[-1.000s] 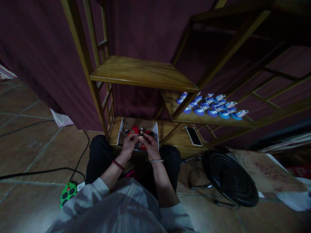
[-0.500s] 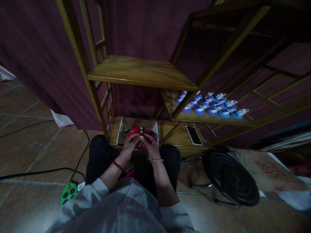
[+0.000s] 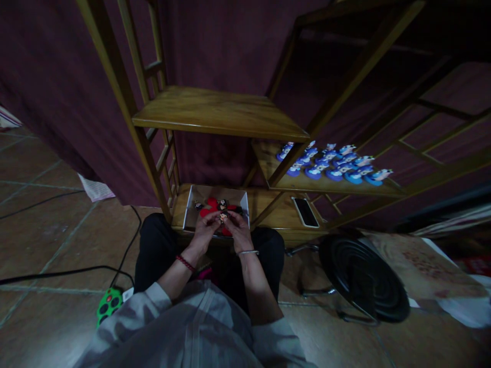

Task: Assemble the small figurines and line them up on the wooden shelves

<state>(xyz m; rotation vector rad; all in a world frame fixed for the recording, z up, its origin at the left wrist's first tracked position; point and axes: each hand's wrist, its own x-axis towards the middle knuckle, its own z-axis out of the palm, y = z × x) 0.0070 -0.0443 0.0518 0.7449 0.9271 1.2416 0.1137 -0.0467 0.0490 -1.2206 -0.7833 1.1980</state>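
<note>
A phone [image 3: 305,212] lies near a black stool [image 3: 360,278] standing on tiled floor [image 3: 49,235].

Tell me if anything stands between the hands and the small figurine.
Nothing visible does: the left hand and the right hand hold the small figurine between them, over the white box. Red pieces beyond it block neither hand.

Small figurine [image 3: 224,217] between left hand [image 3: 204,231] and right hand [image 3: 240,231], over white-edged box [image 3: 236,196].
</note>
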